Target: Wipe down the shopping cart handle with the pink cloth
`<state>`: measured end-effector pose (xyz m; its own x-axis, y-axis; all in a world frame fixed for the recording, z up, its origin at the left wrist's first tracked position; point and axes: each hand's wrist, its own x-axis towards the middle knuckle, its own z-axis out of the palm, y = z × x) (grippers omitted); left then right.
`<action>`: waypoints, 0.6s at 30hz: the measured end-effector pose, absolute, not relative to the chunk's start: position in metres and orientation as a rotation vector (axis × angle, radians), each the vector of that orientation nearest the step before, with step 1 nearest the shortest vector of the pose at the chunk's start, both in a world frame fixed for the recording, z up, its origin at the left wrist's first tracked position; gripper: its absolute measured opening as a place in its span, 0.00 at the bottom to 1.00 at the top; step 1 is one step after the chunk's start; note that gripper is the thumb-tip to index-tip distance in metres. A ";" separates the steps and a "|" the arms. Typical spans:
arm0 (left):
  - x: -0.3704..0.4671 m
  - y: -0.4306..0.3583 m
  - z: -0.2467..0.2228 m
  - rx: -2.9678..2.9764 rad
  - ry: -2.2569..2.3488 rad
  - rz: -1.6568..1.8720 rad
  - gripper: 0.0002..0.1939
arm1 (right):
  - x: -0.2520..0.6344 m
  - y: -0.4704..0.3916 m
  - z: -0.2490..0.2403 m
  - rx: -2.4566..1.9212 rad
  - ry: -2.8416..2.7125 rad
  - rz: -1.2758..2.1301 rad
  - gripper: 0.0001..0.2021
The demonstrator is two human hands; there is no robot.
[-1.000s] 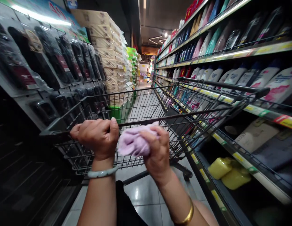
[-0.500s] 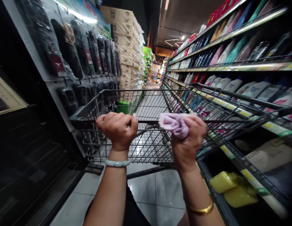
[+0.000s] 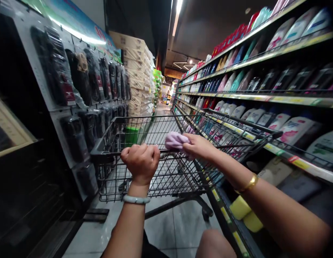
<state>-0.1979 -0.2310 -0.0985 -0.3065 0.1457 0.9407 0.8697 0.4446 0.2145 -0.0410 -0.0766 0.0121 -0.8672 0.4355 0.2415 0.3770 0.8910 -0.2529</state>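
Note:
A dark wire shopping cart (image 3: 161, 179) stands in front of me, and its basket looks bare inside. My left hand (image 3: 141, 160) is wrapped round the cart's handle bar, a pale bangle on the wrist. In my right hand (image 3: 197, 145) is a bunched lilac cloth (image 3: 175, 141), held against the same bar to the right of the left hand. A gold bracelet circles the right wrist. The cloth hides part of the bar, and whether the right fingers also touch it I cannot tell.
Shelves of bottles (image 3: 295, 127) run along the right, close to the cart's side. Packaged dark items (image 3: 71, 139) hang on the left wall. Beyond them rises a stack of wrapped packs (image 3: 135, 79), with a green bin (image 3: 131, 135) at its foot. The tiled aisle stretches ahead.
My right hand has slid left along the bar with the cloth, its forearm now slanting in from the right. The left hand keeps its grip. The view has tilted up and turned slightly right.

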 end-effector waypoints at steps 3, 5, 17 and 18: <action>-0.200 -0.232 -0.098 -0.888 -1.736 -0.939 0.22 | -0.010 -0.037 0.009 -0.756 -2.667 0.135 0.11; -0.203 -0.232 -0.097 -0.904 -1.751 -0.951 0.22 | 0.004 -0.017 0.009 -0.895 -2.611 0.094 0.12; -0.229 -0.234 -0.075 -0.984 -2.024 -0.833 0.27 | 0.032 -0.016 -0.002 -0.646 -2.568 -0.003 0.17; -0.233 -0.238 -0.072 -1.005 -2.063 -0.786 0.27 | 0.036 -0.018 -0.003 -0.573 -2.580 0.014 0.20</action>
